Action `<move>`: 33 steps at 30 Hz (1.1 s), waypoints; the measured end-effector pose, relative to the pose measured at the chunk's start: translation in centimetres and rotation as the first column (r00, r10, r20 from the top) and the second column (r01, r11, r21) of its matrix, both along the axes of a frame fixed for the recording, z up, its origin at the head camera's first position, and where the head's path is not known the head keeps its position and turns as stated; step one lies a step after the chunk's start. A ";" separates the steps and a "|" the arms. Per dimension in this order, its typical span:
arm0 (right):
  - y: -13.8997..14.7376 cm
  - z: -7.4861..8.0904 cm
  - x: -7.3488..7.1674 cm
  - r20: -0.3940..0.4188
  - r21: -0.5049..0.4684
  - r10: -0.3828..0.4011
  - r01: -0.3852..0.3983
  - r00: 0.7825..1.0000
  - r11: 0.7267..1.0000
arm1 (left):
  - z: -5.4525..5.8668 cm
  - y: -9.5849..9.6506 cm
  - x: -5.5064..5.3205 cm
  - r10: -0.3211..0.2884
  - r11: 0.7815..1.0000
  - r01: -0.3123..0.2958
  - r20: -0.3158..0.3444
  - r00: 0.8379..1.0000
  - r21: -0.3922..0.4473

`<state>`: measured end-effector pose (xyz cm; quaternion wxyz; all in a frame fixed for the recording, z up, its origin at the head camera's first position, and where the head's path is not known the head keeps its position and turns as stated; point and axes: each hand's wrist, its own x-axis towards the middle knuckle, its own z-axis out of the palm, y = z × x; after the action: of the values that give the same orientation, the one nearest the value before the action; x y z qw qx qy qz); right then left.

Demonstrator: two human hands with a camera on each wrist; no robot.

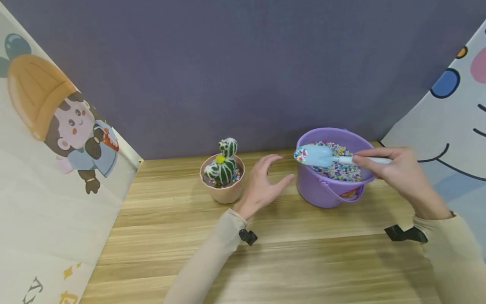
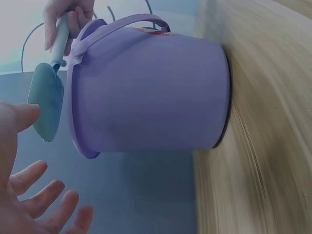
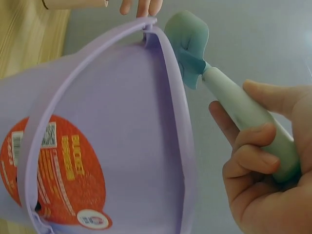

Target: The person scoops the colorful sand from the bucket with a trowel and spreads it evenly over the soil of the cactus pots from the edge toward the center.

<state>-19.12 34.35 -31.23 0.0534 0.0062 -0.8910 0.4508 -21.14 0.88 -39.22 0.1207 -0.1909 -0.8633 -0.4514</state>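
My right hand grips the pale handle of a light blue toy shovel, its fingers curled round it in the right wrist view. Small multicoloured pebbles lie at the shovel's tip. The blade is above the near-left rim of a purple bucket, which holds many more such pebbles. Between the bucket and a potted cactus, my left hand is held with fingers spread and nothing in it. The knitted-looking green cactus with a yellow flower sits in a peach pot, with some coloured pebbles around its base.
Pot and bucket stand on a wood-grain table close to a grey-blue back panel. Cartoon-printed side panels rise at left and right. The bucket's handle hangs down on its near side, by a red label.
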 end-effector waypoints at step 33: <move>-5.8 -0.7 -0.5 -0.094 -0.026 0.089 -0.092 0.992 0.995 | -1.2 -5.6 2.2 0.015 0.997 -0.014 -0.014 1.000 0.074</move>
<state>-19.65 28.60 -31.92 0.0744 0.0669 -0.8794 0.4655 -18.98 -4.77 -40.47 0.1373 -0.1835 -0.8463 -0.4809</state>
